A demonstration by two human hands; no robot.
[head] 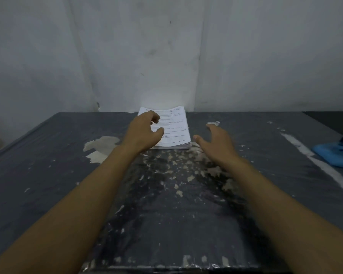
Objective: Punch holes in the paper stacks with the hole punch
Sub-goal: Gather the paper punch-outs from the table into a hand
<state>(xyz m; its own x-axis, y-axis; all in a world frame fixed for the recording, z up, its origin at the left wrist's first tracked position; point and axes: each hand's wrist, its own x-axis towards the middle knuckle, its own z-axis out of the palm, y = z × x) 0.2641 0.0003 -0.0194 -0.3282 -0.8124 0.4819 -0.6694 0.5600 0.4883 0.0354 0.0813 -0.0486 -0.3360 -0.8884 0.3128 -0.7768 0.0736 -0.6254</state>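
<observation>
Both hands reach out over the table (48, 175) and neither one holds anything. On the left side, the left hand (143, 131) has loose, bent fingers and its thumb sticks out, and it is over the near left part of the paper stack (172, 127). I cannot tell if its fingertips touch the top sheet or just float above it. On the other side, the right hand (216, 141) is spread wide with straight fingers and nothing in it, just beside the right edge of the papers and apart from them. So the paper stack lies between the two hands, a bit farther away than the palms, flat on the dark table and close to the pale wall (166, 46). Black lines of print show on the top sheet, too small to read. Just past the right hand's fingertips is a small white scrap (213, 123). Far out to the right of the right hand, near the edge of the table, lies a blue thing (335, 151); only part of it shows and I cannot tell what it is. Under the wrists and arms the dark table top is scratched, with many pale chipped spots (176, 169), and a bigger pale patch (101, 147) sits to the left of the left wrist.
</observation>
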